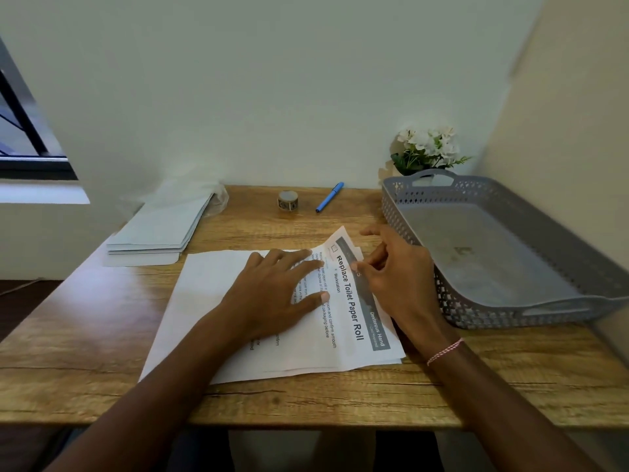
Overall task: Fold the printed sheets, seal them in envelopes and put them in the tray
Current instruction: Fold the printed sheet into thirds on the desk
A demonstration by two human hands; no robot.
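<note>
A small stack of printed sheets point(347, 321) lies in the middle of the wooden desk point(102, 335), the top one headed "Replace Toilet Paper Roll". My left hand point(272, 294) rests flat on the top sheet with fingers spread. My right hand point(398, 267) pinches the top sheet's right edge, which is lifted off the sheets below. A pile of pale envelopes point(160, 229) sits at the back left. The grey perforated tray point(578, 267) stands at the right with nothing in it.
A roll of tape or stickers point(288, 200) and a blue pen point(329, 197) lie near the wall at the back. White flowers point(427, 149) stand behind the tray. A wall closes off the right side, and a window is at the left.
</note>
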